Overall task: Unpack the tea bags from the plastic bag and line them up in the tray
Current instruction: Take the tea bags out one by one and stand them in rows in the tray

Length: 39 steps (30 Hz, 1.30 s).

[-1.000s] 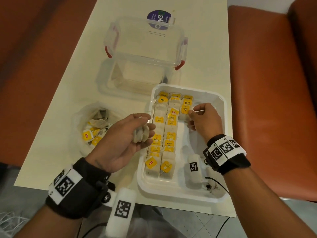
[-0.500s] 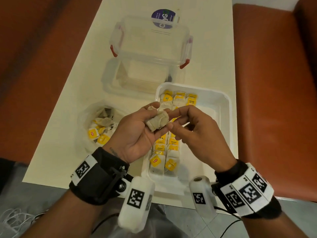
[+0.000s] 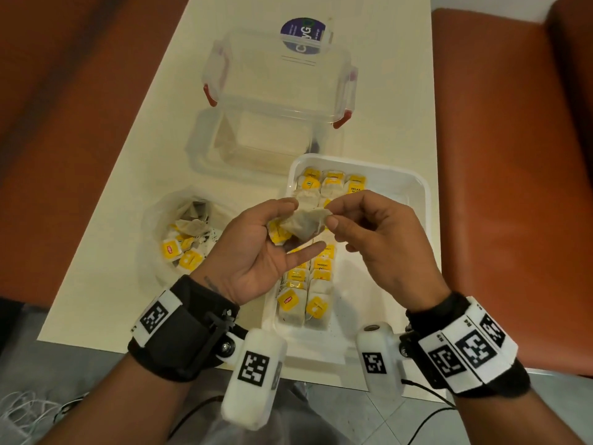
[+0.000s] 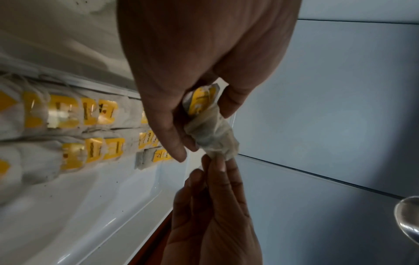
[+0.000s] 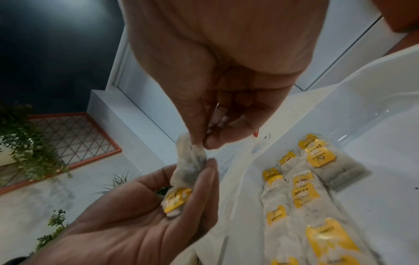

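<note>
A crumpled tea bag (image 3: 305,224) with a yellow tag (image 3: 278,233) is held above the white tray (image 3: 417,194). My left hand (image 3: 272,252) lies palm up and grips its tag end under the thumb. My right hand (image 3: 340,216) pinches the other end between thumb and forefinger. The left wrist view shows the tea bag (image 4: 211,136) stretched between both hands, as does the right wrist view (image 5: 190,161). Lined-up tea bags (image 3: 321,261) fill two rows of the tray, and a third row (image 3: 356,186) starts at the far end. The plastic bag (image 3: 179,232) lies left of the tray.
A clear lidded container (image 3: 276,78) with red clips stands behind the tray on the cream table (image 3: 134,155). Several loose tea bags (image 3: 183,255) lie in the plastic bag. Orange seats (image 3: 513,155) flank the table. The tray's right part (image 3: 385,284) is bare.
My right hand left the tray's third row and came to the tea bag in my left hand. It now pinches one end, and the bag is drawn out between both hands.
</note>
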Motion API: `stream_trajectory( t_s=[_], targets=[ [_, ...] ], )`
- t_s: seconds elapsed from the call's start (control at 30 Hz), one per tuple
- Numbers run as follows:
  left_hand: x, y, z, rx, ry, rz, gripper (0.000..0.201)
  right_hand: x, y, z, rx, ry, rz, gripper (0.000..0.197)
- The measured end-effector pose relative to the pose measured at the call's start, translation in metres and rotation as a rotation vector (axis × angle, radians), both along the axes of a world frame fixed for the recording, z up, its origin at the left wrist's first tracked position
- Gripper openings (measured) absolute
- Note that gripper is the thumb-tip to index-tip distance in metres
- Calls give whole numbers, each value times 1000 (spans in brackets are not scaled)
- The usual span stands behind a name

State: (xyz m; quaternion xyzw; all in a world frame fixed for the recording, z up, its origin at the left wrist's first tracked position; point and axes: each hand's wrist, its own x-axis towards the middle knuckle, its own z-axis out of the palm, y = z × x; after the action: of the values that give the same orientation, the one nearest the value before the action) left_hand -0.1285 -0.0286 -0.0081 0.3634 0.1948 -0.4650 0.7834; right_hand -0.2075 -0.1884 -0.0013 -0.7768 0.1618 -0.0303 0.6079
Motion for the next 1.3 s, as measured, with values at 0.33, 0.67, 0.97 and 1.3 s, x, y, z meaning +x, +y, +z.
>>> stream_trajectory(
  t_s=[0.33, 0.67, 0.97, 1.3],
  targets=[
    [-4, 1, 8, 24, -47, -353, 35, 2, -18, 10, 69, -83, 160, 21],
    [-9, -13, 10, 95, -313, -255, 16, -9, -16, 13, 222, 42, 9, 28],
    [-14, -15, 5, 202, -482, -304, 32, -12, -23, 8, 140, -52, -37, 2],
    [-13, 3, -2, 403, -479, -269, 22, 6, -53, -34, -84, 214, -199, 12]
  ],
)
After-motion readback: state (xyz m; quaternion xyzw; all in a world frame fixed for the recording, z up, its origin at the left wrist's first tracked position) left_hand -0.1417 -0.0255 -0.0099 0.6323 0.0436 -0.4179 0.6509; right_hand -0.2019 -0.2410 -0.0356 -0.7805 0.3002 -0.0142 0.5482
